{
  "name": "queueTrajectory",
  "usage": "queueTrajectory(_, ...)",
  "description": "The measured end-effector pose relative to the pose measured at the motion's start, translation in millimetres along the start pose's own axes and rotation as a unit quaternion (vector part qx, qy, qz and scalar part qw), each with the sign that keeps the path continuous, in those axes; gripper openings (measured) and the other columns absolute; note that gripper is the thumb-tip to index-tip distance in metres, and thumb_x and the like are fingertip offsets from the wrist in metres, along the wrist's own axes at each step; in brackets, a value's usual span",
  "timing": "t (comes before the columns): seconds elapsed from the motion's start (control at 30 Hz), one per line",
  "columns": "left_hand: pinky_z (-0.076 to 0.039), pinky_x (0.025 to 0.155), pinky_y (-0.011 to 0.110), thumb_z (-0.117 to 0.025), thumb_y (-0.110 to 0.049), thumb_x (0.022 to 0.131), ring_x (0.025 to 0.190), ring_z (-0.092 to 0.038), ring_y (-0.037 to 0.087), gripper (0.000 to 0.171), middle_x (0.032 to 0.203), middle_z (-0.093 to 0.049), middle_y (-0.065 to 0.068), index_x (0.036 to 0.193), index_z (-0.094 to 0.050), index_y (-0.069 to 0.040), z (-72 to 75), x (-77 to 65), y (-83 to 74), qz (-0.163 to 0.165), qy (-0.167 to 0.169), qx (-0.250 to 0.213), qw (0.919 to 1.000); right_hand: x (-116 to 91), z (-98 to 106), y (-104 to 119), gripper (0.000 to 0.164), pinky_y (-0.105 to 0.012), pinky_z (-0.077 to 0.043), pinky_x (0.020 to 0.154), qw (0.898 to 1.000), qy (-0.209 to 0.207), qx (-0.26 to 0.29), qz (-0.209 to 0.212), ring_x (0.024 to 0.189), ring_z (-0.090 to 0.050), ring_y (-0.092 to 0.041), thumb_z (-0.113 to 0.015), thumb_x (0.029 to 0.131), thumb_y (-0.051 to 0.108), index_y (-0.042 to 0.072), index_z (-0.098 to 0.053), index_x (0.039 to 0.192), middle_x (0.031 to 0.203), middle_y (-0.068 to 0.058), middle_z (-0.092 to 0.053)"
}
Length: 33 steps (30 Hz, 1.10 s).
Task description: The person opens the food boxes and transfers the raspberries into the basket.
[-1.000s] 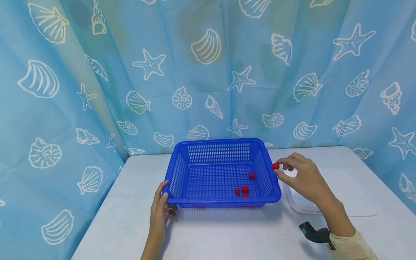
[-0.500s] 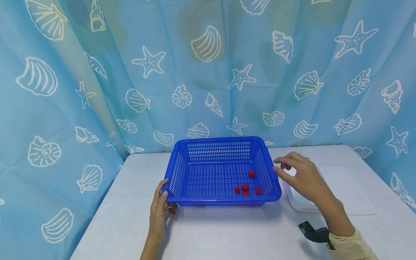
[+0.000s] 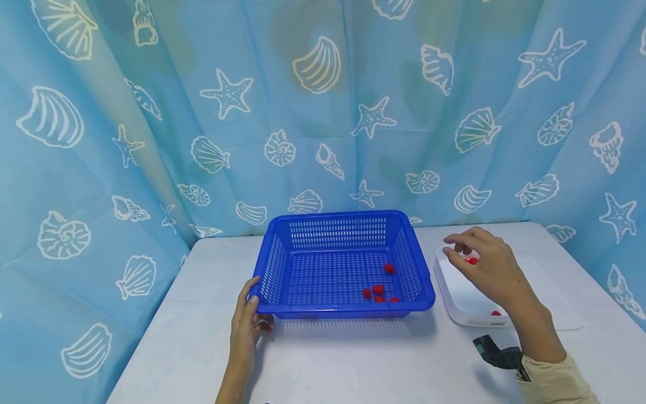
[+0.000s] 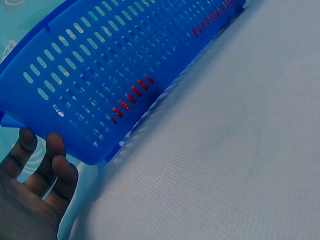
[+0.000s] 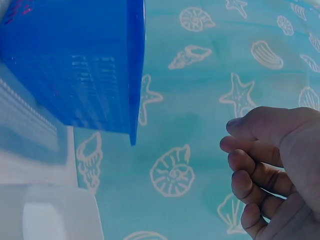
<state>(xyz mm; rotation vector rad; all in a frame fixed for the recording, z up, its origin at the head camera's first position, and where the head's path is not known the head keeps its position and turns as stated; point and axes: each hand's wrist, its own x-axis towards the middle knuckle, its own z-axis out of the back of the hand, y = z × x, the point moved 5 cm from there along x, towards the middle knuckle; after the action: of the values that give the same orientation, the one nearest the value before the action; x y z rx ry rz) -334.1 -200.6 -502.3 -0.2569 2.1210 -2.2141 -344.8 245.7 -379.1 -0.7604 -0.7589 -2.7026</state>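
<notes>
A blue plastic basket [image 3: 343,308] with slotted sides stands mid-table, with several small red berries [image 3: 378,289] at its right front. My left hand [image 3: 244,331] holds the basket's front left corner, thumb at the rim and the other fingers below it. In the left wrist view, fingers [image 4: 65,175] curl beside that corner, and red shows through the slots. My right hand [image 3: 499,275] hovers over a white tray [image 3: 456,314], thumb and fingers curved with a gap between them and nothing held. Red berries [image 3: 496,313] lie in the tray, partly hidden by this hand.
A flat whitish sheet or lid [image 3: 555,308] lies at the tray's right. The white-covered table [image 3: 343,365] ends at a blue curtain [image 3: 313,140] with shell prints behind and at the sides. A dark wrist camera mount [image 3: 497,353] sits on the right wrist.
The berry my right hand pinched has dropped into the basket's right front. That hand has then moved right, from the basket's rim to above the tray. My left hand stays at its corner.
</notes>
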Motion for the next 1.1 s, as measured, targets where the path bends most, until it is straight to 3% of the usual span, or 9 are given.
queueTrajectory(0.3, -0.051, 0.067, 0.033, -0.038, -0.047, 0.106, 0.087, -0.059, 0.031, 0.048, 0.129, -0.052, 0.017, 0.152, -0.038, -0.034, 4.1, -1.0, -1.3, -0.007, -0.004, -0.007, 0.9999, 6, -4, -20, 0.026, -0.058, -0.046, 0.077, 0.999, 0.021, -0.018, -0.045, 0.093, -0.053, -0.037, -0.070, 0.093, 0.014, 0.002, -0.069, 0.115, 0.101, -0.016, -0.062)
queueTrajectory(0.6, -0.051, 0.068, 0.034, -0.038, -0.047, 0.106, 0.087, -0.059, 0.028, 0.048, 0.131, -0.051, 0.018, 0.152, -0.037, -0.036, 6.2, -0.1, -3.3, -0.004, -0.007, -0.002, 1.0000, 8, -14, -48, 0.026, -0.038, -0.047, 0.066, 0.995, 0.047, -0.034, -0.076, 0.090, -0.053, -0.033, -0.069, 0.093, 0.016, -0.001, -0.069, 0.114, 0.098, -0.014, -0.060)
queueTrajectory(1.1, -0.051, 0.066, 0.034, -0.040, -0.048, 0.105, 0.083, -0.058, 0.028, 0.049, 0.124, -0.052, 0.021, 0.152, -0.039, -0.034, 1.3, 0.4, 4.2, -0.014, 0.002, -0.005, 0.9999, -6, -28, -82, 0.031, -0.052, -0.055, 0.071, 0.989, 0.075, -0.036, -0.123, 0.092, -0.053, -0.039, -0.068, 0.093, 0.017, -0.005, -0.066, 0.115, 0.103, -0.022, -0.058)
